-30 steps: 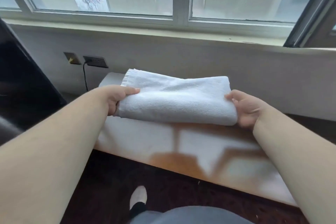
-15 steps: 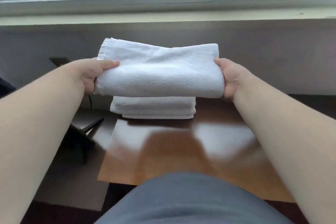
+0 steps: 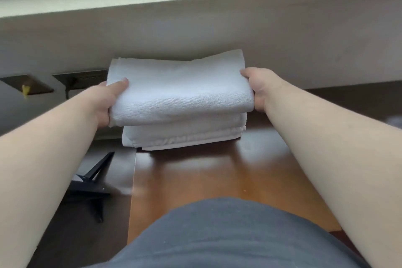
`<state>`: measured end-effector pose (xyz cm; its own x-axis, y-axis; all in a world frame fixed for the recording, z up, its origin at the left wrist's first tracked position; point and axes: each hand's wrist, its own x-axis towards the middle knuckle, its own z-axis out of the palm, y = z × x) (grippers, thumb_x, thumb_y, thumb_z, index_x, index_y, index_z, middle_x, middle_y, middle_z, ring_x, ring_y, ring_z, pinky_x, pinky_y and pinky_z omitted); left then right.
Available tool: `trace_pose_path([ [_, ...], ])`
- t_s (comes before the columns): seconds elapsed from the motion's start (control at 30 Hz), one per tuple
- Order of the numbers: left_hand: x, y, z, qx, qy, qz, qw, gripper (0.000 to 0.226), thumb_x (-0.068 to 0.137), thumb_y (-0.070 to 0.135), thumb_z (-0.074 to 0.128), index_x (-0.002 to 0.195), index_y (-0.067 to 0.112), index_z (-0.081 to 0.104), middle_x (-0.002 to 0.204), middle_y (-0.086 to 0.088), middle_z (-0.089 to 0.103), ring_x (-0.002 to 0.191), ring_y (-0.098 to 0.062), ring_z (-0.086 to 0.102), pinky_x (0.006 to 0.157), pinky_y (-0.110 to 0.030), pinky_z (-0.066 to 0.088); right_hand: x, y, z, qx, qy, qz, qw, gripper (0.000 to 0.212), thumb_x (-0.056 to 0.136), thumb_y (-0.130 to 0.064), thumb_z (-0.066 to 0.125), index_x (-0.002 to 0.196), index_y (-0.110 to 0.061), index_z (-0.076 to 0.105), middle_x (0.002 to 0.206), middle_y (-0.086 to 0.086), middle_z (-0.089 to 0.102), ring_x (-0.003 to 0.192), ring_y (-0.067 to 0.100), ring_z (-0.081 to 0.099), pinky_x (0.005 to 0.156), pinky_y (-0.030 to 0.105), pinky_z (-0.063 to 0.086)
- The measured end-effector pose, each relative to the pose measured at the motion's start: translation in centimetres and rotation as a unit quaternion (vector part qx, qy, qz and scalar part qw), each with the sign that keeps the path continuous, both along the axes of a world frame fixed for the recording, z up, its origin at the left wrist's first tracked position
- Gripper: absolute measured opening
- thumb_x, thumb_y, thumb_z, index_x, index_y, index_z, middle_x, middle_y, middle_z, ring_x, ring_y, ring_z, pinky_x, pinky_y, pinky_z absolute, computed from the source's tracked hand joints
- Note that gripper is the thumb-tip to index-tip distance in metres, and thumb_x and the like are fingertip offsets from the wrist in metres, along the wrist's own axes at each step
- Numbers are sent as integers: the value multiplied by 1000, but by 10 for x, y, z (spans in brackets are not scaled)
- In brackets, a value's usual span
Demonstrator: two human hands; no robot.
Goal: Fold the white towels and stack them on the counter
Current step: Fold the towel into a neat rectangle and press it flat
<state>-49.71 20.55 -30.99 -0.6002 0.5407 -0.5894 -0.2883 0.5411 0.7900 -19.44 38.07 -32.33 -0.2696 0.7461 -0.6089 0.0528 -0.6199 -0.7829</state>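
Grip: left hand at 9, right hand at 3, both clamped on towel.
Do: lower flat, square edges to stack.

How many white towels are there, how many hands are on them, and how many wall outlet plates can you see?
Folded white towel held in the hands: 1
Folded white towels stacked on the counter: at least 2, layers hard to separate
Hands: 2, left hand and right hand
Wall outlet plates: 2
Total: at least 7

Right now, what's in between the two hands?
The folded white towel, gripped at its ends by the left hand and right hand, over the towel stack, in the head view.
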Motion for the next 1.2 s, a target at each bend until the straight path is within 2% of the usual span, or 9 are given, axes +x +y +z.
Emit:
trace_pose_path([
  [0.2, -5, 19, -46, -2, -10, 3, 1000, 53, 87, 38, 71, 133, 22, 49, 114, -3, 69, 86, -26, 72, 66, -49, 57, 1, 10, -32, -29, -19, -15, 999, 15, 99, -14, 54, 94, -7, 67, 84, 6, 76, 69, 19, 74, 51, 30, 57],
  [0.4, -20, 23, -61, -32, 20, 0, 999, 52, 87, 31, 71, 131, 15, 47, 113, -7, 66, 87, -27, 68, 62, -40, 54, -9, 15, -45, 49, -149, 38, 987, 18, 94, -25, 61, 103, -11, 66, 107, 8, 70, 97, 28, 68, 94, 45, 54],
  [0.57, -22, 24, -63, -57, 47, 23, 997, 47, 87, 33, 70, 124, 23, 43, 97, -2, 60, 76, -28, 64, 44, -48, 51, -16, 17, -47, 94, -192, 44, 976, 40, 91, -33, 62, 128, -17, 61, 115, 6, 68, 104, 29, 65, 97, 42, 52],
  [0.7, -16, 24, -59, -109, 96, 9, 989, 48, 88, 37, 68, 125, 20, 42, 104, -4, 59, 81, -33, 63, 51, -53, 52, -15, 12, -41, 202, -303, 67, 929, 40, 92, -33, 58, 129, -19, 58, 124, 4, 63, 110, 24, 60, 89, 23, 43],
  [0.8, -12, 27, -50, -178, 326, -66, 926, 68, 84, 42, 65, 143, 25, 34, 131, -9, 53, 110, -41, 55, 88, -49, 49, -28, -3, -28, 420, -397, 105, 809, 42, 92, -26, 53, 133, -20, 53, 138, 7, 50, 124, 31, 47, 99, 37, 38],
  [0.93, 27, 30, -46, -73, 615, -287, 730, 56, 90, 46, 45, 142, 26, 38, 145, -18, 42, 130, -42, 38, 102, -53, 35, -49, -21, -31, 493, -438, 324, 678, 57, 97, -46, 35, 149, -24, 32, 162, 5, 19, 149, 25, 12, 117, 52, 14],
  [0.97, 33, 30, -50, -93, 606, -334, 716, 57, 94, 49, 35, 146, 27, 33, 153, -15, 33, 138, -39, 29, 107, -54, 29, -47, -20, -36, 465, -452, 356, 673, 62, 97, -53, 29, 153, -27, 24, 164, 5, 11, 150, 24, 5, 119, 53, 8],
  [1.07, 24, 27, -63, -204, 501, -353, 764, 67, 94, 60, 28, 153, 34, 12, 163, -7, 8, 145, -37, 16, 114, -54, 20, -33, -11, -41, 405, -469, 372, 692, 76, 90, -69, 22, 156, -32, 10, 165, 3, -1, 151, 23, -6, 119, 55, 5],
  [1.2, 19, 32, -57, -250, 489, -359, 755, 72, 92, 62, 29, 154, 33, 7, 163, -8, 4, 144, -36, 17, 115, -52, 18, -29, -4, -36, 372, -440, 357, 735, 80, 90, -71, 29, 156, -30, 9, 165, 1, -5, 151, 27, -4, 119, 50, 12],
])
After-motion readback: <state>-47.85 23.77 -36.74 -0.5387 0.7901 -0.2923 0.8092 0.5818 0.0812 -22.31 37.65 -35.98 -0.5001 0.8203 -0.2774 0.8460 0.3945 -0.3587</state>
